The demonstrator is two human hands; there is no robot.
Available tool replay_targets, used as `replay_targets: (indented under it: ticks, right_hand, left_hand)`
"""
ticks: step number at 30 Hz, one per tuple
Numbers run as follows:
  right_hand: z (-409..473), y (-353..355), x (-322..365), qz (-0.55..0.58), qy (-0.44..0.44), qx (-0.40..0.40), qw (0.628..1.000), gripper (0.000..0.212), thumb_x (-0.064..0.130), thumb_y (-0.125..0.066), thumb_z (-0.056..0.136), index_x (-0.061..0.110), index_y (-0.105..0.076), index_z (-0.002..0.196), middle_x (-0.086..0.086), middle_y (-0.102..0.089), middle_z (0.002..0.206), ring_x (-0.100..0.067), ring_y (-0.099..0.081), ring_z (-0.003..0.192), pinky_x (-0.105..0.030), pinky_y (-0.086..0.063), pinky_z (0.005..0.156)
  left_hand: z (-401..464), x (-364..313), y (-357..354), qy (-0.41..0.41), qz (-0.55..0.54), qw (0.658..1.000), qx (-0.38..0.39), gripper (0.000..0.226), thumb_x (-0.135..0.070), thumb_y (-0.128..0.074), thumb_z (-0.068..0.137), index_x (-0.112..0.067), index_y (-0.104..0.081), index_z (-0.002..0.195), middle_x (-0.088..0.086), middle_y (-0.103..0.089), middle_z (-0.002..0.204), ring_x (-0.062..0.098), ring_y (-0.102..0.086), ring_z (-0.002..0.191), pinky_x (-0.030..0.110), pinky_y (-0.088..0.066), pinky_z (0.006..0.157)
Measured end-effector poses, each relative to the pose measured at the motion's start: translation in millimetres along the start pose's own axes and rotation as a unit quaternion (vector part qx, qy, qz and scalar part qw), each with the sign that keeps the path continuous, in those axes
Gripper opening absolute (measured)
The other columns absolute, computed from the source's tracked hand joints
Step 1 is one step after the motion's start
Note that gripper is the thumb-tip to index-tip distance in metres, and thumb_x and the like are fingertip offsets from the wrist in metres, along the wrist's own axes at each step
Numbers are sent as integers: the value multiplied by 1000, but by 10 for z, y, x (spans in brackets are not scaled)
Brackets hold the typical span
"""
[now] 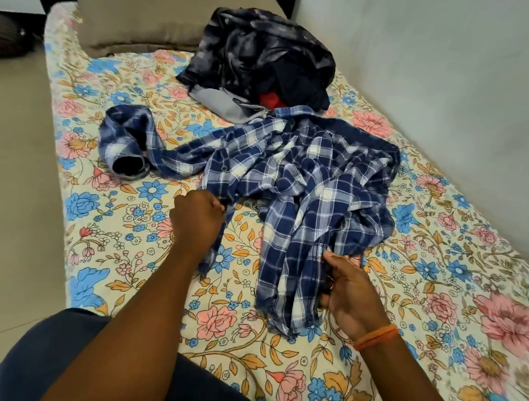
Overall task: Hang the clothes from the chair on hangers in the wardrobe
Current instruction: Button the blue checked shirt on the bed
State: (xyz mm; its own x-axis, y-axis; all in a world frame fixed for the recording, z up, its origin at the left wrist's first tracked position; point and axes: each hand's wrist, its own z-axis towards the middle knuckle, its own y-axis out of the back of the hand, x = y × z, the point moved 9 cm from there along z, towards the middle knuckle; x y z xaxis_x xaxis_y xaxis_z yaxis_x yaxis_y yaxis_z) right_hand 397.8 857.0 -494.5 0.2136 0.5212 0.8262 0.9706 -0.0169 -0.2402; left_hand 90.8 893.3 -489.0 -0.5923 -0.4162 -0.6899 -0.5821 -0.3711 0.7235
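Note:
A blue and white checked shirt (294,177) lies crumpled on the flowered bedsheet (143,253), one sleeve stretched out to the left. My left hand (196,218) grips the shirt's near left edge in a fist. My right hand (349,291), with an orange band on the wrist, pinches the shirt's lower hem, fingers curled into the cloth. Behind the shirt sits a heap of dark clothes (262,59) with grey and red pieces showing. No hanger or wardrobe is in view.
A beige pillow (145,11) lies at the head of the bed. A pale wall (459,73) runs along the bed's right side. Tiled floor (9,178) lies to the left, with a dark bag (2,35) at the far left.

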Motion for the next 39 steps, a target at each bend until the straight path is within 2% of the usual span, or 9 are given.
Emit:
replay_targets:
  ticks: [4,8,11,19,24,27,31,33,39]
  right_hand:
    - [-35,10,67,5,20,-9,1000,8,14,-63,90,10,-63,96,-9,-68,91,-24,-65,83,-33,-55,53]
    - [-18,99,133,-15,47,-41,998,23,1,-55,93,2,-59,115,-13,-66,98,-26,-64,84,-45,-56,70]
    - [-53,135,168,-31,68,-46,996,13,0,-51,90,-3,-60,98,-22,-62,98,-34,-59,89,-54,-53,85]
    - [-116,414,39,23,65,-89,994,25,8,-54,93,-7,-59,112,-31,-61,117,-44,-64,104,-67,-46,97]
    - [-126,503,181,22,118,-173,978,6,4,-63,93,8,-67,93,-23,-70,111,-38,-67,102,-52,-55,91]
    - [-231,530,366,-34,202,-218,954,9,4,-67,90,13,-69,88,-11,-72,95,-35,-69,97,-46,-57,88]
    - [-716,-72,753,-345,463,-179,797,12,4,-71,88,12,-69,97,0,-67,91,-11,-63,82,-20,-53,76]
    - [-792,-365,662,-407,512,-137,744,9,5,-73,86,9,-71,93,3,-65,88,-5,-60,80,-13,-48,76]
    - [-632,-482,414,-349,441,-141,815,8,9,-74,87,14,-74,93,8,-68,87,0,-63,84,-13,-47,75]
  left_hand:
    - [-76,-123,17,-13,38,999,33,21,-30,-55,95,-19,-71,86,3,-67,98,33,-47,110,40,-27,81]
    - [-306,-314,111,-33,-23,997,65,29,-27,-57,94,-27,-57,65,-16,-56,76,19,-43,101,39,-22,86]
    - [-535,-477,135,-73,-49,993,80,30,-26,-56,93,-26,-56,62,-18,-56,69,19,-55,96,44,-28,98]
    - [-1174,-763,-220,-129,-32,970,202,20,-24,-52,100,-25,-64,85,-10,-68,96,14,-60,98,49,-25,111]
    - [-1184,-700,-273,-100,-122,961,227,25,-24,-53,100,-29,-57,76,-12,-64,84,15,-62,84,49,-46,96]
    - [-1219,-737,-197,-104,-187,952,220,18,-21,-53,101,-22,-59,84,-5,-63,84,11,-58,77,30,-49,73]
    - [-1257,-826,-146,-118,-249,938,212,21,-21,-51,102,-27,-56,83,-8,-58,79,2,-51,67,14,-38,60]
    - [-1264,-845,-158,-123,-264,932,215,24,-21,-50,102,-29,-54,81,-9,-56,74,0,-47,60,16,-39,58]
    - [-1283,-808,-216,-109,-265,932,222,22,-19,-50,101,-26,-57,82,-5,-60,75,8,-54,64,28,-46,62]
